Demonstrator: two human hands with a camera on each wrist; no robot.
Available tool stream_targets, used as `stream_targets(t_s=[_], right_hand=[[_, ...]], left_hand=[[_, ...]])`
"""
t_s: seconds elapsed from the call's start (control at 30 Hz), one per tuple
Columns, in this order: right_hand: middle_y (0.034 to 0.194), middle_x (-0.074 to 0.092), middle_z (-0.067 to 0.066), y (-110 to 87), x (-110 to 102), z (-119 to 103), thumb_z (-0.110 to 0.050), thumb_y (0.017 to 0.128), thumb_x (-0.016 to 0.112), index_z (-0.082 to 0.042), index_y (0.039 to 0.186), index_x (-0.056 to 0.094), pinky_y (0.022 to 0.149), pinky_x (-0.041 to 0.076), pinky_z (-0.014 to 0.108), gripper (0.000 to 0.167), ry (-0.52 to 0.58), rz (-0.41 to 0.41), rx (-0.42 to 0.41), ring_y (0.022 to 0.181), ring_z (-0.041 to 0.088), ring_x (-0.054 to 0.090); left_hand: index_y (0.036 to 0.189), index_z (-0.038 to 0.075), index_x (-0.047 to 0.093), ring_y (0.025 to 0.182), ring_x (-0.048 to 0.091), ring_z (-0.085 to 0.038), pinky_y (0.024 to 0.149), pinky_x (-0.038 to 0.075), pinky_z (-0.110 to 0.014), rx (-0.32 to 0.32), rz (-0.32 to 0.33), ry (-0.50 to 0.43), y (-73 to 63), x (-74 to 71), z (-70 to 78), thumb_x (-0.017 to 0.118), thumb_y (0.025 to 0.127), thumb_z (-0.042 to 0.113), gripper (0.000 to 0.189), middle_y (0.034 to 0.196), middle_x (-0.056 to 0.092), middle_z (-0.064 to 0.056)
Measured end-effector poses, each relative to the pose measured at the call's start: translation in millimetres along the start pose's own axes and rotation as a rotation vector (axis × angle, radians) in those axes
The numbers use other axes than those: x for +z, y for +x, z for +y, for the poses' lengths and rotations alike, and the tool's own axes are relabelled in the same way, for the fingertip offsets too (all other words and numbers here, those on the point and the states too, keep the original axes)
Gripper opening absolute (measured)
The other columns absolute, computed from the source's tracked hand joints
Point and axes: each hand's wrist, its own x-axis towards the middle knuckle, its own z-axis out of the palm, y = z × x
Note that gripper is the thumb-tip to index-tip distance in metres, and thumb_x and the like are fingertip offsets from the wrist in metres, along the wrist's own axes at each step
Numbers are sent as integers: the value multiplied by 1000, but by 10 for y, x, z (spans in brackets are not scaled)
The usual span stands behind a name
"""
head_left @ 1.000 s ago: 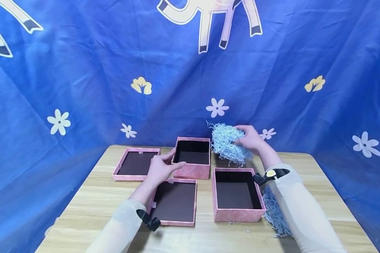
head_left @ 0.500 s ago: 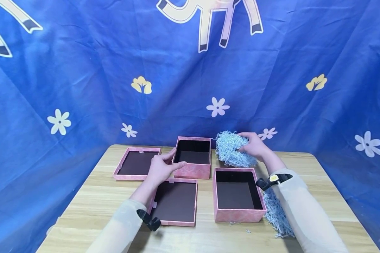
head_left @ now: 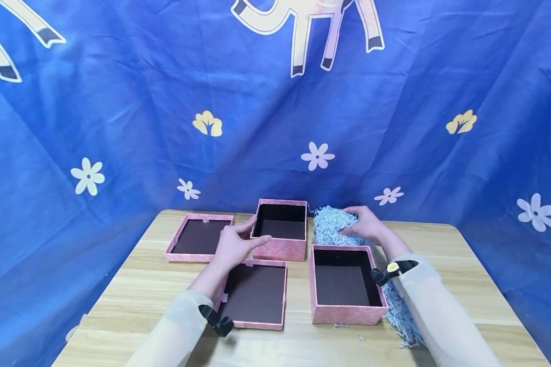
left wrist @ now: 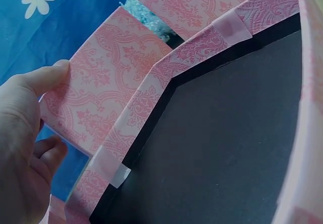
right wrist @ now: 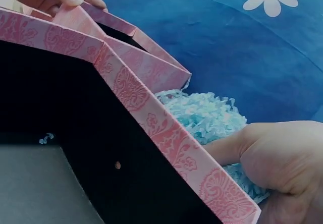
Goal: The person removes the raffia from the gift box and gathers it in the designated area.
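My left hand holds the left front corner of the back pink patterned box, its thumb on the front wall. That box stands open-topped, dark inside. In the left wrist view the thumb lies along the box wall. Right of this box, my right hand grips a clump of light-blue shredded paper low at the back of the table. The right wrist view shows the clump partly hidden behind the front box's wall, with some fingers buried or hidden there.
The front pink box stands open near my right forearm. A second heap of blue shreds lies beside it, partly under the sleeve. Two shallow lids, front and back, lie inside-up at left. Blue cloth hangs behind the table.
My right hand has lowered the blue shredded paper from above the table's back edge down beside the back box, moving slightly right. My left hand has stayed on the box corner.
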Motion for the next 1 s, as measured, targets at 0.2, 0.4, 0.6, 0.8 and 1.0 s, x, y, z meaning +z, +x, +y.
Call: stream_targets(t_s=[0.2,0.4,0.6,0.8,1.0], right_hand=[[150,54,25,-15,-10,-24,-7,77,94,4,140,64,120,35,56,70,-43,-14,13,142,41,44],[144,61,25,-31,-66,-67,-4,80,92,4,140,65,113,46,52,66,11,-44,-38,132,40,58],[148,58,26,-43,-190,-83,-5,83,90,7,145,58,113,46,52,71,70,-70,-37,136,43,56],[156,49,28,-115,-353,-194,-11,90,86,8,150,53,116,43,55,71,83,-78,-25,143,46,47],[157,46,29,-234,-498,-376,-15,96,81,8,152,50,115,43,55,68,68,-63,-65,144,47,45]], left_hand=[[146,9,64,122,66,-23,98,57,-43,11,-17,44,24,-16,6,95,79,46,83,145,63,-2],[149,9,61,121,67,-31,101,56,-46,47,-59,97,89,-83,23,93,80,50,86,150,59,-14],[153,6,56,133,60,-33,108,51,-48,50,-94,47,161,-156,111,89,84,51,89,154,56,-12],[149,6,62,130,63,-32,107,52,-50,102,-96,63,244,-249,300,84,88,56,82,142,66,-13],[155,14,57,133,61,-31,108,51,-50,133,-107,107,340,-365,551,76,93,61,80,144,64,-16]])
